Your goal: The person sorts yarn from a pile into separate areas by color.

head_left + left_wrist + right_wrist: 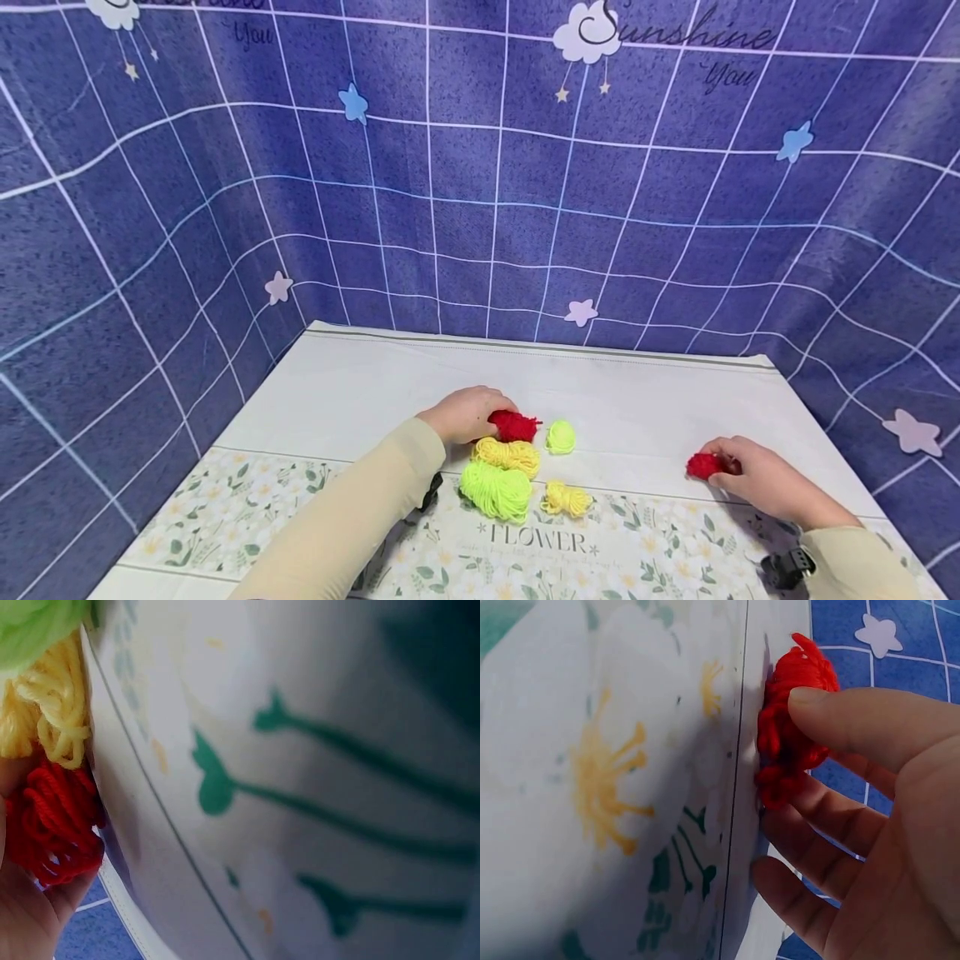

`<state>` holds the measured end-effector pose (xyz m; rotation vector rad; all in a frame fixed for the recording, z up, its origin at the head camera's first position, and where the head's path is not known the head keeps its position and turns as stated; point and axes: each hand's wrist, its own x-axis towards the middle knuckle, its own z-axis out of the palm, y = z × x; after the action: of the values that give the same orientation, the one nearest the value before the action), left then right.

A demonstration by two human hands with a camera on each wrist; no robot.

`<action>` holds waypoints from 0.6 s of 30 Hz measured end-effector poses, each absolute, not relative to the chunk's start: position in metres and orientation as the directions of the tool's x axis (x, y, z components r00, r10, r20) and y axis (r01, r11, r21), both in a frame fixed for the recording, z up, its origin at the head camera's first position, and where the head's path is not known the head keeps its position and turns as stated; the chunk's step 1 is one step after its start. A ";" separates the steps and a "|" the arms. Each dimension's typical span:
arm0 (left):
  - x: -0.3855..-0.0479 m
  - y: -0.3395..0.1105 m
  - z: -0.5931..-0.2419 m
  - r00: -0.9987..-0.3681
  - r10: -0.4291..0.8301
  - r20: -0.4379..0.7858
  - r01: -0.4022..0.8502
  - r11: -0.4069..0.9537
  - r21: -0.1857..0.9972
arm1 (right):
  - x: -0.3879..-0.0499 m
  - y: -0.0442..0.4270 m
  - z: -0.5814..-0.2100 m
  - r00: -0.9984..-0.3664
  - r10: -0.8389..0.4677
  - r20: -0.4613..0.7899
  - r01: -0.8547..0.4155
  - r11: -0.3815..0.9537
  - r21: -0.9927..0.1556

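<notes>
In the head view the left hand (467,414) grips a red yarn bundle (516,426) at the back of a group of yarn. Its fingers curl round the same red bundle (56,825) in the left wrist view. Far to the right, the right hand (765,477) pinches a smaller red bundle (703,466) just over or on the white surface. The right wrist view shows the thumb on one side of this red yarn (799,712) and fingers on the other. A yellow bundle (507,456) lies directly in front of the left hand's red one.
A large lime-green bundle (497,492) lies in front of the yellow one. To their right are a small lime ball (560,437) and a small yellow bundle (566,499). The white table cover (390,358) has a floral band; blue patterned cloth (465,167) hangs behind and at both sides.
</notes>
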<state>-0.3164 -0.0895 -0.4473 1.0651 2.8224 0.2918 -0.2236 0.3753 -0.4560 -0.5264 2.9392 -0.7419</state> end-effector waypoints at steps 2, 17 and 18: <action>-0.316 -0.090 -0.447 -0.743 0.668 -0.032 0.647 0.731 0.216 | -0.224 0.375 -0.456 -0.942 -0.333 0.028 -0.310 0.839 -0.448; -0.320 -0.088 -0.441 -0.750 0.661 -0.032 0.638 0.735 0.229 | -0.221 0.377 -0.454 -0.958 -0.285 0.028 -0.272 0.877 -0.396; -0.321 -0.087 -0.440 -0.752 0.658 -0.025 0.637 0.737 0.226 | -0.221 0.377 -0.454 -0.957 -0.287 0.034 -0.276 0.876 -0.395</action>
<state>-0.3208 -0.0875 -0.4395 1.0587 2.8308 0.3105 -0.2210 0.3768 -0.4541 -0.4530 3.0180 -0.6301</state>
